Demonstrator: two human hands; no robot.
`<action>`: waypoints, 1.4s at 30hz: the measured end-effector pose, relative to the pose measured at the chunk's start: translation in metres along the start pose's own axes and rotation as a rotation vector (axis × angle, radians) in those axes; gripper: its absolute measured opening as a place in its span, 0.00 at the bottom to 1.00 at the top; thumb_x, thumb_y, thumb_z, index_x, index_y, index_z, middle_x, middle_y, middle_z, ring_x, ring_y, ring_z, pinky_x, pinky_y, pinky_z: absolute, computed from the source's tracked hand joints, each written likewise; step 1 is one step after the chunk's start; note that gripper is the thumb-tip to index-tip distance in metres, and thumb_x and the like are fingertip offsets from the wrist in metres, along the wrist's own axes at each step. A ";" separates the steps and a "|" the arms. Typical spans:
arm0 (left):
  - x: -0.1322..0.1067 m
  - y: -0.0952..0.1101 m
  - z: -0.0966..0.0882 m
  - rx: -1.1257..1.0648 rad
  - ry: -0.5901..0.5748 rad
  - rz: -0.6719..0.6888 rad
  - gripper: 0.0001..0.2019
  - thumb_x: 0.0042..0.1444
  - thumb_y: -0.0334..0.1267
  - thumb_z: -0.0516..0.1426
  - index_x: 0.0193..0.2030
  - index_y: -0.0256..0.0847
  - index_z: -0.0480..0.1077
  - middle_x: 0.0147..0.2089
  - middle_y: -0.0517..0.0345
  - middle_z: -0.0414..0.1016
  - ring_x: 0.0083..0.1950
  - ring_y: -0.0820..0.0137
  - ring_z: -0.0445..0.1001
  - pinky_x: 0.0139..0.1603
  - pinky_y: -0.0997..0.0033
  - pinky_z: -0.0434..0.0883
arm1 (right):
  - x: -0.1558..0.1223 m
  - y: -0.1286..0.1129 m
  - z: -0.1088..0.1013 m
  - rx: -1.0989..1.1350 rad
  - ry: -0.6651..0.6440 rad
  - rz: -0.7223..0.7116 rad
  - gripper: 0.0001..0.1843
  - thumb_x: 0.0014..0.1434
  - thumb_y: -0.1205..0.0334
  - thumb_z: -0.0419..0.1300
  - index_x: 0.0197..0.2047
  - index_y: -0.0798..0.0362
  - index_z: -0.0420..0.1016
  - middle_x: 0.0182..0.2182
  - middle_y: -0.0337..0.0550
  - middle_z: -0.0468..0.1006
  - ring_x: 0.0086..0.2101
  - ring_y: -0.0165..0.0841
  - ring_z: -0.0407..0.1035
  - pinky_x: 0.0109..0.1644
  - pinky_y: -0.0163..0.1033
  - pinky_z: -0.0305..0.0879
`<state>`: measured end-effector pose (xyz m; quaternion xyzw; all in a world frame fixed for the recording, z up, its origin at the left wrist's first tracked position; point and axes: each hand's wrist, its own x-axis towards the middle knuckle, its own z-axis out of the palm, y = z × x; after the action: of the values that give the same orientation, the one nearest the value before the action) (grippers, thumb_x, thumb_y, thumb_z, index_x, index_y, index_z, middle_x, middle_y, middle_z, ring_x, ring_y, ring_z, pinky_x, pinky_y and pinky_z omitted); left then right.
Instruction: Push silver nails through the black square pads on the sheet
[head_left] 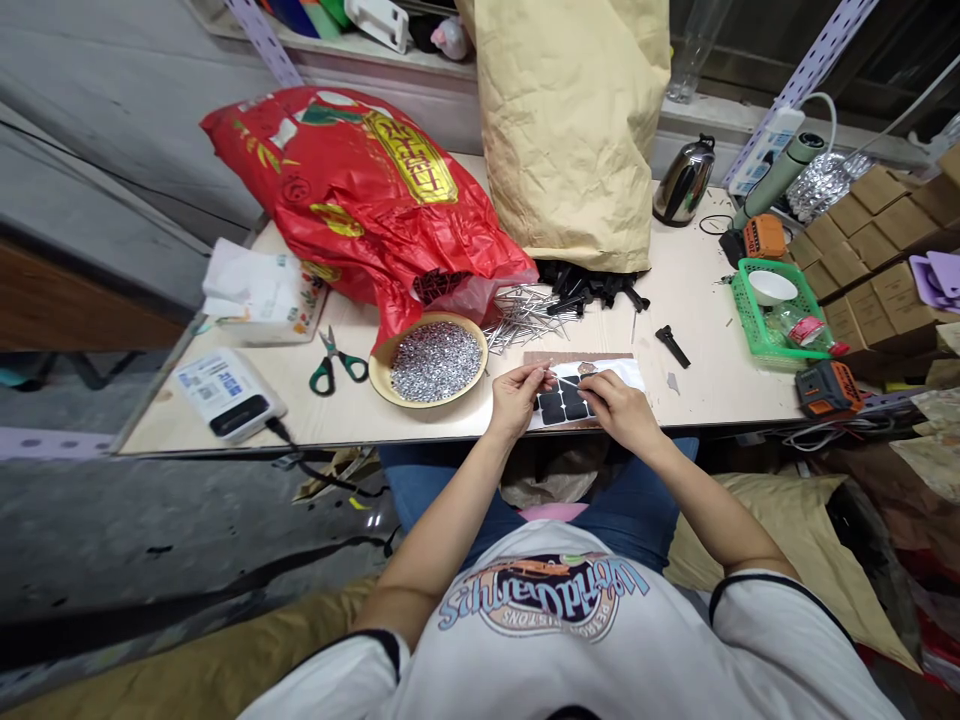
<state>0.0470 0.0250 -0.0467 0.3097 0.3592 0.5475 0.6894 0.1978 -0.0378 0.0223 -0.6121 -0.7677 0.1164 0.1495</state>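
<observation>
You had the thin rod (564, 381) between your two hands, just above the dark-squared sheet (553, 408) at the near edge of the surface (716, 345). The grip of your left hand (517, 398) was pinched on its left end; whether those fingertips also held a small piece was too small to tell. The grip of your right hand (616, 405) was closed on the other end, probably to steady it from both sides. The rod's long axis ran crosswise, its right end slightly nearer your body; which end was the tip, you could not tell from here. The bowl (377, 376) of small metal pieces (436, 360) stood to your left and the loose rods (529, 320) lay beyond your hands, both presumably placed for easy reach.
</observation>
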 end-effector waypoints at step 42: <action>-0.001 0.002 -0.014 0.275 -0.336 0.070 0.18 0.41 0.45 0.65 0.39 0.39 0.76 0.32 0.56 0.76 0.28 0.75 0.72 0.31 0.73 0.71 | -0.010 0.008 0.003 0.320 -0.061 0.050 0.08 0.65 0.63 0.50 0.41 0.54 0.70 0.38 0.43 0.73 0.40 0.31 0.69 0.44 0.34 0.63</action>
<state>0.0347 0.0243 -0.0527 0.5002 0.2996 0.4574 0.6714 0.2058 -0.0459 0.0153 -0.5958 -0.7280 0.2595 0.2185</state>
